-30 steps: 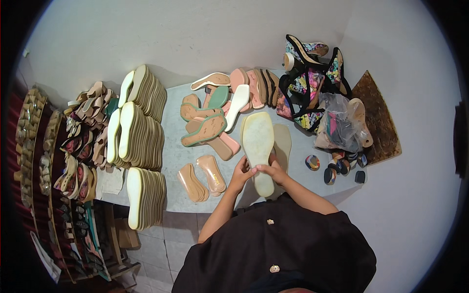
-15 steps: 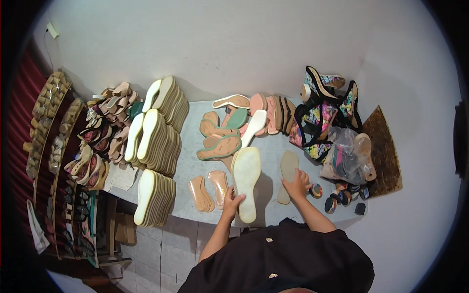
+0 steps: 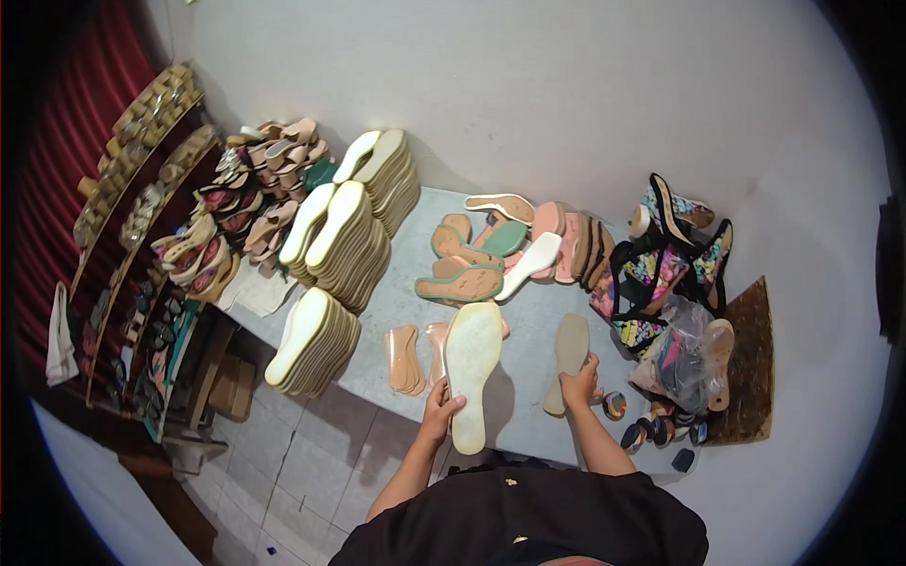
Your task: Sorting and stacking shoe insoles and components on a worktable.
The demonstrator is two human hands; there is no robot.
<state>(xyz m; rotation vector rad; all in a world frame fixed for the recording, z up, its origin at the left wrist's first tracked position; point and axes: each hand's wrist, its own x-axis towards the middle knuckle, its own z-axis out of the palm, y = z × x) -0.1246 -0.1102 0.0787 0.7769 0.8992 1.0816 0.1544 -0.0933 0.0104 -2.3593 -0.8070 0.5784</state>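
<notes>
My left hand (image 3: pixel 440 412) is closed on the narrow part of a cream insole (image 3: pixel 474 354), holding it up above the table's front edge with its wide end pointing away from me. My right hand (image 3: pixel 579 381) grips the right edge of a flatter grey-beige insole (image 3: pixel 572 341), its thumb lying over the narrow part. Whether that insole is lifted off the table, I cannot tell. Several tan insole pieces (image 3: pixel 404 360) lie left of my left hand, and a glossy pink-tan one (image 3: pixel 436 349) is partly hidden behind the cream insole.
Tall stacks of cream insoles (image 3: pixel 351 247) stand along the left of the grey table (image 3: pixel 382 316). Green, pink and white soles (image 3: pixel 510 238) lie at the back. Floral wedge sandals (image 3: pixel 661 269), a plastic bag (image 3: pixel 675 354) and small heel pieces (image 3: pixel 663 430) crowd the right. Shelves of shoes (image 3: pixel 142 222) are at far left.
The view has turned, so the whole scene sits differently. My right hand has slid down the grey-beige insole and now holds its edge. My left hand keeps the cream insole.
</notes>
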